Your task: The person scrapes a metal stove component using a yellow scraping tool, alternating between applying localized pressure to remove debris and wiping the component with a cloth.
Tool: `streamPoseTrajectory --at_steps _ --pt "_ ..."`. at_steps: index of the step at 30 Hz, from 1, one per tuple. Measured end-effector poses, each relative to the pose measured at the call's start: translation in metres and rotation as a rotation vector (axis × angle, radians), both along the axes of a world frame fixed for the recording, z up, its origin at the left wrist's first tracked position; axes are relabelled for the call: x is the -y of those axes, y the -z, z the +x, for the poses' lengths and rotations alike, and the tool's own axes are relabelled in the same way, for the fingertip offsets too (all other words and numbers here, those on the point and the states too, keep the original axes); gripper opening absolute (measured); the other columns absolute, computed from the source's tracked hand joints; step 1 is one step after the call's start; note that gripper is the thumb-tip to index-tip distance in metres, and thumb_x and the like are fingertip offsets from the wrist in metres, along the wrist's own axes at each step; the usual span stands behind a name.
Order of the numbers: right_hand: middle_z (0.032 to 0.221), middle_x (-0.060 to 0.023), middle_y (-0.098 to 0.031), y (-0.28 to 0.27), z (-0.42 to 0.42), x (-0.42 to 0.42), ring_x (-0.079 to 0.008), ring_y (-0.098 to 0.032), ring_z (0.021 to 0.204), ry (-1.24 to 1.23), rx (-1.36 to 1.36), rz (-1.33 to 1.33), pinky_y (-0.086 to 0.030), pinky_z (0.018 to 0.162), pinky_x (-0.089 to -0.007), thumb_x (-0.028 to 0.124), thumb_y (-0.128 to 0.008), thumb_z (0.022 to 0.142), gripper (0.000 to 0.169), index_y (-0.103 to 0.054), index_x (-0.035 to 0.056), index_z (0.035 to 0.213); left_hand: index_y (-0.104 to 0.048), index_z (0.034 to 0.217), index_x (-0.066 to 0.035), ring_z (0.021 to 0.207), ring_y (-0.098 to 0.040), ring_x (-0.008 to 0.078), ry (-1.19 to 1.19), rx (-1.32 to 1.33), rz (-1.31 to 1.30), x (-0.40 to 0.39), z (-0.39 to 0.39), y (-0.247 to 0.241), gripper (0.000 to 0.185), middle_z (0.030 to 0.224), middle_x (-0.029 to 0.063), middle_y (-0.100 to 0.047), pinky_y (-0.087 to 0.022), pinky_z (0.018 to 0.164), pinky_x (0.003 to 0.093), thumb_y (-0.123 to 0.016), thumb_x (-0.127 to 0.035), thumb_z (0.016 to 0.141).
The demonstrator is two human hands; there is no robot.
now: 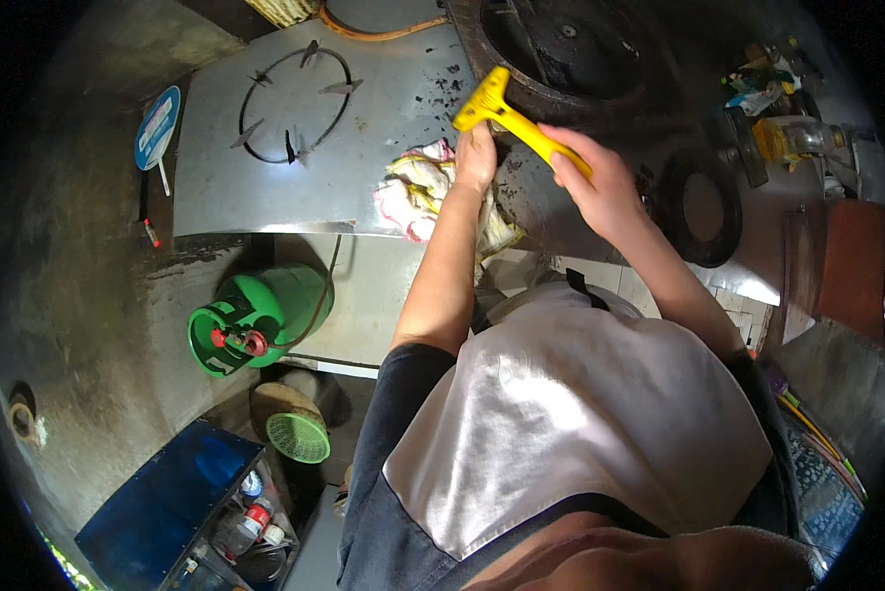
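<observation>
My right hand (598,177) grips the handle of a yellow plastic scraper (525,131), its wide head pointing up and left. Just below that head is my left hand (476,155), partly hidden by the tool; whether its fingers hold something cannot be told. A crumpled white and yellow cloth (415,185) with pink edging lies beside and beneath my left wrist, at the front edge of the metal stovetop (383,111). Dark flakes are scattered on the metal above the cloth. Beyond the scraper is a blackened burner opening (568,96) in the soiled part of the stove.
A round pot support (295,159) stands on the stovetop's left part. A black ring (701,255) and a glass jar (801,139) lie to the right. Below the counter at left are a green gas cylinder (302,295) and a green plastic basket (298,437). A blue hand fan (157,127) lies far left.
</observation>
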State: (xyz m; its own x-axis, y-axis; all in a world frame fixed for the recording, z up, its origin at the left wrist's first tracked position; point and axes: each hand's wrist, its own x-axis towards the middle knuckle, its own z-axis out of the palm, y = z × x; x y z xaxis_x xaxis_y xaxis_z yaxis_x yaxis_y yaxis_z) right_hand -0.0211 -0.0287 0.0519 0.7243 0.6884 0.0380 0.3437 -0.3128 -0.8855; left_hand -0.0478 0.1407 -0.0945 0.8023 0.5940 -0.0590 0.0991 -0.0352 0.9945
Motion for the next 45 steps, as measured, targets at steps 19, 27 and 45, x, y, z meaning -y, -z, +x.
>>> streamPoseTrajectory --at_steps 19,27,45 --pt "0.079 0.0009 -0.058 -0.041 -0.009 0.055 -0.0043 -0.049 0.066 0.054 -0.296 -0.131 -0.041 0.058 -0.0201 0.017 -0.054 0.096 0.033 -0.057 0.0097 0.128 -0.055 0.119 0.008 0.117 -0.052 0.0364 0.032 0.031 -0.196 -0.007 0.016 0.027 0.067 0.122 0.0251 -0.058 -0.037 0.099 0.0365 -0.029 -0.050 0.098" --pt "0.096 -0.0061 -0.066 -0.037 -0.008 0.039 -0.0106 -0.059 0.078 0.000 -0.105 -0.177 -0.048 0.072 -0.0249 0.015 -0.056 0.095 0.032 -0.057 0.0060 0.125 -0.057 0.114 0.009 0.116 -0.051 0.0383 0.057 0.037 -0.182 -0.009 0.008 0.015 0.065 0.123 0.0260 -0.057 -0.034 0.101 0.0352 -0.028 -0.047 0.098" --pt "0.087 -0.0028 -0.064 -0.008 0.049 -0.056 -0.0085 -0.057 0.069 0.018 -0.156 -0.045 -0.046 0.059 -0.0236 0.020 -0.057 0.094 0.033 -0.057 0.0109 0.126 -0.058 0.108 0.006 0.109 -0.051 0.0440 0.012 -0.080 0.077 0.002 -0.003 -0.031 0.062 0.112 0.0289 -0.058 -0.039 0.094 0.0417 -0.021 -0.044 0.100"
